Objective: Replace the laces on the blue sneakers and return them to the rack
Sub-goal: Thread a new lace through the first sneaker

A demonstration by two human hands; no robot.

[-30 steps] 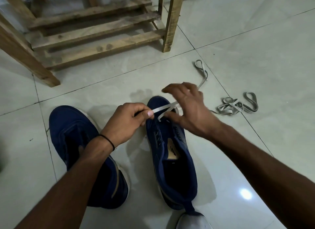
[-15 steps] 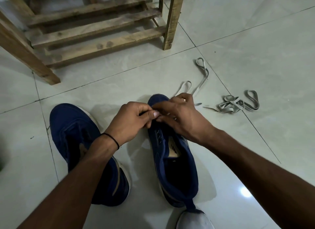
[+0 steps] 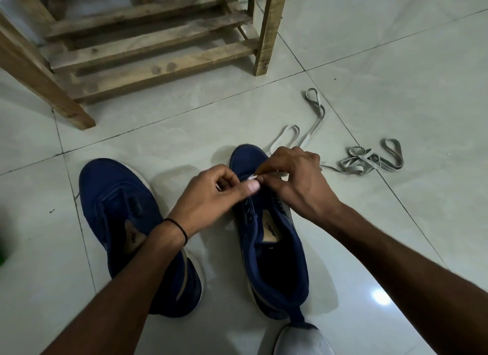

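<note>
Upper left: wooden rack [image 3: 148, 50] on the pale tiled floor [image 3: 396, 64], slats bare in the part visible.

Below it, left sneaker [image 3: 118, 209] of the 2 blue ones, flat on the tile, toe toward the rack, no lace visible on it, heel half covered by the left forearm. Thin black band [image 3: 180, 227] round that wrist.

Centre: left hand [image 3: 211, 196] over the gap between the 2 shoes, fingers curled, thumb pressed to forefinger on the pale tip of a lace [image 3: 313, 132]. Right sneaker [image 3: 277, 262] just beside the first, also toe toward the rack, tongue and insole label exposed, eyelets nearer the heel bare. Right hand [image 3: 295, 185] above its toe end, fingertips meeting the left thumb, pinching the same lace tip. Exact eyelet under the fingers: cannot tell.

Beyond the right hand, the rest of that lace trailing over the floor in 2 loose loops toward the rack's right leg.

Further right, well apart from both shoes, second lace [image 3: 375, 161], grey, in a tangled heap on the tile.

Bottom edge, touching the right sneaker's heel tab: a grey rounded shape [image 3: 298, 339], not identifiable.
</note>
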